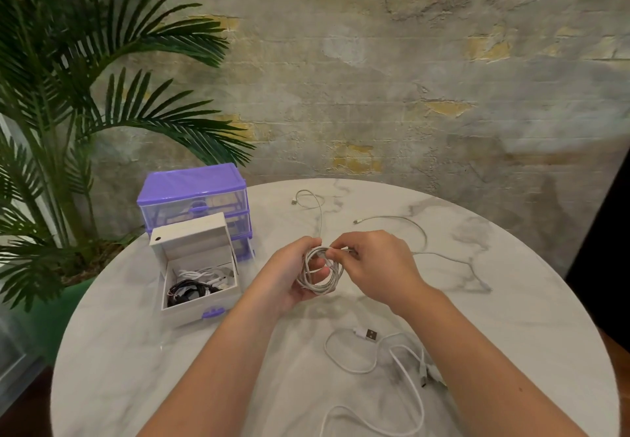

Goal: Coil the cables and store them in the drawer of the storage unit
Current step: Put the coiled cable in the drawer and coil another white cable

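Above the round marble bench [143,351], my left hand [289,276] grips a coiled white cable [318,273]; right hand [378,262] fingers pinch its strand. Pulled-out white drawer [201,297] sits left, holding cables.

No legible text or labels anywhere.

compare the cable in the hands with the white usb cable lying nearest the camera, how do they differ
The grey cable is wound into a tight round coil; the white USB cable sprawls in loose, open loops.

The grey cable is held off the table, the left hand gripping the coil and the right hand pinching a strand; the white USB cable lies untouched on the table.

Neither is in the open drawer yet.
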Demonstrator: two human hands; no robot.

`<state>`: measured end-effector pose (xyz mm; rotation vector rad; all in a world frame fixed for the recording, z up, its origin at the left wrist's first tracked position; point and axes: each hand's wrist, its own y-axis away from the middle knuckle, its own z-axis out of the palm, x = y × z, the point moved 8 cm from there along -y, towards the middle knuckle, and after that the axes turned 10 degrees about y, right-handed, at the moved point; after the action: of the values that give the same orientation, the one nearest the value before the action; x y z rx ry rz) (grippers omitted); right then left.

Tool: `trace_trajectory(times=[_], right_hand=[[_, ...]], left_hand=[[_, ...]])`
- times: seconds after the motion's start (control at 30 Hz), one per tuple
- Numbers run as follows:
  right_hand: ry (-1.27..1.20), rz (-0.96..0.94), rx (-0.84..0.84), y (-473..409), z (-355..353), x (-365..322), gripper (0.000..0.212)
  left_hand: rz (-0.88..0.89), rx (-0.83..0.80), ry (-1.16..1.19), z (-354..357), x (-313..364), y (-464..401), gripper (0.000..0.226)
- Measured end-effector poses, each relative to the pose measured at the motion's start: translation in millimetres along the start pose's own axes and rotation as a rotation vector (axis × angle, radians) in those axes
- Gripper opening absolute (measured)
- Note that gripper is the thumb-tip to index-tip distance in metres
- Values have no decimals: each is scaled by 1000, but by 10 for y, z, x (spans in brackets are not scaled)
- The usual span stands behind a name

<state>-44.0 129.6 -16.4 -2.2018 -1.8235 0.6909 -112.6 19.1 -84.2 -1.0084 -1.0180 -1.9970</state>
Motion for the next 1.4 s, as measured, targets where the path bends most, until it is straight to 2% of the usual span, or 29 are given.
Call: trace_trajectory(times=[0.07, 0.17, 0.3, 0.4, 0.53, 0.73, 0.87, 1.0, 1.13, 1.3, 1.4], right_hand=[[72, -28, -6, 8, -14, -50, 27], [50, -2, -23, 5, -23, -8, 32], [28, 37, -29, 2, 5, 35, 40], [50, 50, -75, 8, 43, 26, 36], [22, 68, -82, 13, 53, 38, 24], [-4, 92, -89, 12, 44, 83, 42], [-49, 67, -125, 15, 61, 99, 32], [-237, 82, -76, 8, -28, 216, 22], [-325, 52, -56, -44, -27, 278, 21], [-716, 20, -79, -59, -1, 232, 8], [-936, 68, -107, -77, 25, 260, 23]], left_hand=[[34, 22, -83, -38, 27, -22, 20], [112, 42, -160, -58, 115, -20, 22], [158, 57, -118, -69, 145, 0, 24], [165, 82, -107, -83, 166, 10, 20], [151, 15, -167, -10, 139, 18, 25], [155, -99, -214, 118, 146, 35, 34], [198, -119, -252, 73, 171, 58, 29], [211, -115, -264, 56, 186, 78, 38], [175, -139, -251, 71, 157, 95, 31], [136, -162, -254, 63, 123, 112, 30], [120, -150, -160, 55, 118, 98, 27]])
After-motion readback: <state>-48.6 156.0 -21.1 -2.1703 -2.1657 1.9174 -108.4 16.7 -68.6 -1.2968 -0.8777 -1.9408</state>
